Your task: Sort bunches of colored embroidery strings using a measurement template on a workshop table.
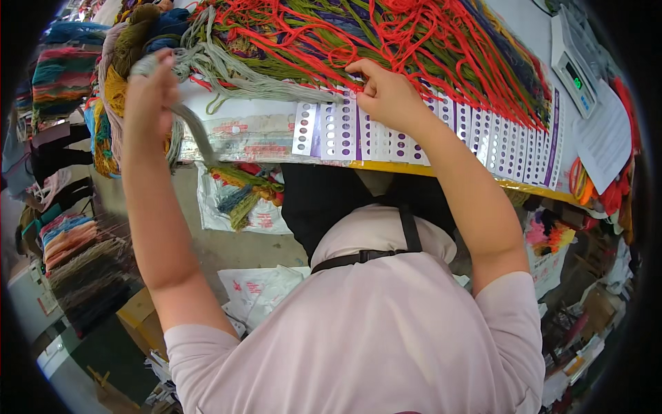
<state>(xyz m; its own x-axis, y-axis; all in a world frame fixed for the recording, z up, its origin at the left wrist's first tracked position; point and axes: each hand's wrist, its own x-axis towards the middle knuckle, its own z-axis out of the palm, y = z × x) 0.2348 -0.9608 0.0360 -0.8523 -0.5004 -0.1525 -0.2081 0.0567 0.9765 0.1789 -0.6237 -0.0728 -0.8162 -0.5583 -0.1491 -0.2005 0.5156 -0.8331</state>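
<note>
My left hand [157, 93], slightly blurred, is raised at the left end of the table, closed on a hank of grey yarn [196, 131]. One part of the hank hangs below the hand past the table edge. More pale grey strands [255, 84] lie to the right across the table, their ends close to my right hand [387, 95]. That hand is bent, with thumb and forefinger curled near the upper ends of the punched cards [338, 131]; what is between the fingertips is too small to make out. Red yarn strands [441, 41] lie just beyond it over olive and blue ones.
White-and-purple cards with rows of holes line the table's yellow front edge [407, 168]. A digital scale [574, 69] and a paper sheet [603, 141] are at right. Coloured hanks [127, 41] hang at the left end. Below are white plastic bags [258, 290] and a cardboard box [145, 321].
</note>
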